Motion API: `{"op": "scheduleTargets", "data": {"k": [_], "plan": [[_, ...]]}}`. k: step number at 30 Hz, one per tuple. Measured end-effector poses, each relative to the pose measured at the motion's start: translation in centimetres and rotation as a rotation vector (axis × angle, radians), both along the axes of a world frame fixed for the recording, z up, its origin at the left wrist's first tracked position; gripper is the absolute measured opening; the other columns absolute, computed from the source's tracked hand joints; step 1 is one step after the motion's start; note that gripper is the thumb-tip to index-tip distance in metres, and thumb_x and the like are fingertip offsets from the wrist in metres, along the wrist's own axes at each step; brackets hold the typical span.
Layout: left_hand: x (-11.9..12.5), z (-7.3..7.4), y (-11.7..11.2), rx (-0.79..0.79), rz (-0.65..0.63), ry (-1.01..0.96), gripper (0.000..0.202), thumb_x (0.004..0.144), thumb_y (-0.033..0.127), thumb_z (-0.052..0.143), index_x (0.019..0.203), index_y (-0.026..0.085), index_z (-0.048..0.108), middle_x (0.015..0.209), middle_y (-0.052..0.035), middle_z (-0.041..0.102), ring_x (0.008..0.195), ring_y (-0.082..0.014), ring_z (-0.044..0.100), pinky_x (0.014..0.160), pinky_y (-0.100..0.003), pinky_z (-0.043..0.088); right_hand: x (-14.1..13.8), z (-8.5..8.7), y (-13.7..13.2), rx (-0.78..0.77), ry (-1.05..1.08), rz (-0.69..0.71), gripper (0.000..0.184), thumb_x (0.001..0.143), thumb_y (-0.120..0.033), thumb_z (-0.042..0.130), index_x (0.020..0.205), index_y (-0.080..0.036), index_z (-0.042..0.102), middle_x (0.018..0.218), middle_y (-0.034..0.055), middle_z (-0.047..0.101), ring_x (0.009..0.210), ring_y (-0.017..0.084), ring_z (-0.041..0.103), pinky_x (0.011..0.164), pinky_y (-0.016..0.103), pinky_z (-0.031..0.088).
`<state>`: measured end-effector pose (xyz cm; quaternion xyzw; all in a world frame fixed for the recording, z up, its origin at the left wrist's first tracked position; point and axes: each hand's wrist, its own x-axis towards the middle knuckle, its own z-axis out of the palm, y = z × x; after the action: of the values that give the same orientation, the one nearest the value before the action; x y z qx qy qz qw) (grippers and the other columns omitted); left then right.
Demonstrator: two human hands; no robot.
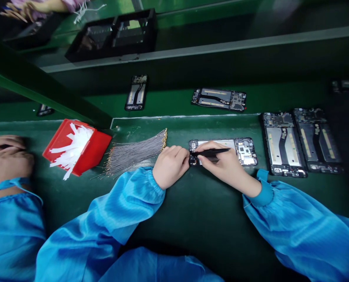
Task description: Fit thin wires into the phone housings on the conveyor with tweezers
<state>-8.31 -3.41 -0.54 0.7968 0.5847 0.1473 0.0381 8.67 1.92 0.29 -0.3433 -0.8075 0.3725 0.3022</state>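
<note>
An opened phone (227, 144) lies sideways on the green bench in front of me, its circuit board showing at the right end. My left hand (172, 166) is closed at the phone's left end; whatever its fingertips pinch is hidden. In my right hand (221, 158) is a pair of black tweezers (217, 152), gripped between thumb and fingers. The tips point left, onto the small parts at the phone's left end. Left of my left hand lies a bundle of thin grey cables (136, 150) with gold-coloured ends.
A red box (100, 143) of white paper strips stands left. Two opened phones (283, 145) (318, 141) lie right; others (137, 93) (220, 99) lie farther back. A green post (45, 82) rises left. Other people's hands (9, 160) (36, 8) show left and top left. A black tray (112, 33) sits behind.
</note>
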Motion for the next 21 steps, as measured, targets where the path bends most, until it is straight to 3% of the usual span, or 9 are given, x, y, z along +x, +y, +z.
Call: {"op": "scheduleTargets", "data": {"k": [8, 21], "plan": [[0.08, -0.03, 0.08, 0.002, 0.000, -0.007, 0.014, 0.083, 0.018, 0.041, 0.074, 0.016, 0.052, 0.066, -0.0011, 0.051, 0.063, -0.0137, 0.046, 0.060, -0.026, 0.036, 0.08, -0.07, 0.00, -0.040, 0.011, -0.023, 0.013, 0.075, -0.014, 0.051, 0.085, -0.020, 0.057, 0.085, 0.0013, 0.065, 0.078, 0.014, 0.062, 0.067, 0.025, 0.049], [0.06, -0.01, 0.07, 0.013, 0.010, -0.021, 0.012, 0.081, 0.018, 0.042, 0.074, 0.016, 0.052, 0.065, -0.0006, 0.051, 0.062, -0.0135, 0.047, 0.059, -0.025, 0.036, 0.02, 0.01, 0.09, -0.072, 0.008, -0.023, 0.013, 0.075, -0.013, 0.051, 0.085, -0.020, 0.057, 0.086, 0.0017, 0.064, 0.080, 0.015, 0.061, 0.069, 0.027, 0.050]]}}
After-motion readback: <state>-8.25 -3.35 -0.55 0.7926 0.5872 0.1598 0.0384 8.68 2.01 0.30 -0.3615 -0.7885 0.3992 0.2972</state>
